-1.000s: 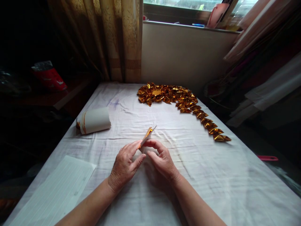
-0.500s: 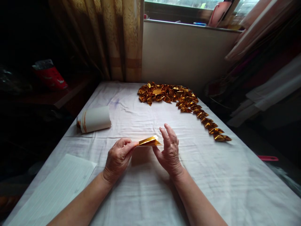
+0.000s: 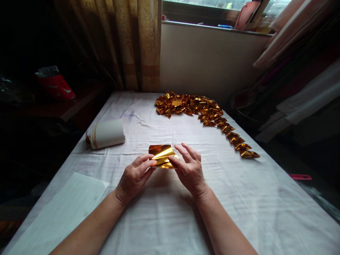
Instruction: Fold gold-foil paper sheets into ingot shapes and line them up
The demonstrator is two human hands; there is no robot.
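Between my two hands, just above the white cloth, is a sheet of shiny gold foil paper point(image 3: 160, 151), with a crease or fold running across its middle. My left hand point(image 3: 135, 175) pinches its left edge between thumb and fingers. At the right edge, my right hand point(image 3: 190, 171) grips the sheet with the thumb on top, the other fingers stretched out beyond it. Farther back lies a pile of folded gold foil pieces point(image 3: 176, 103), from which a row of similar folded pieces point(image 3: 235, 137) trails toward the right edge of the table.
A white cardboard roll point(image 3: 108, 134) lies on its side at the left of the cloth-covered table point(image 3: 148, 223). Nearer, a lined paper sheet point(image 3: 63, 212) lies flat. A red packet point(image 3: 57, 85) sits on a dark side surface. Clothes point(image 3: 305, 99) hang at the right.
The foil paper, folded edge-on before, now faces me and is spread wider. My right hand has closed in and its thumb has come onto the sheet.
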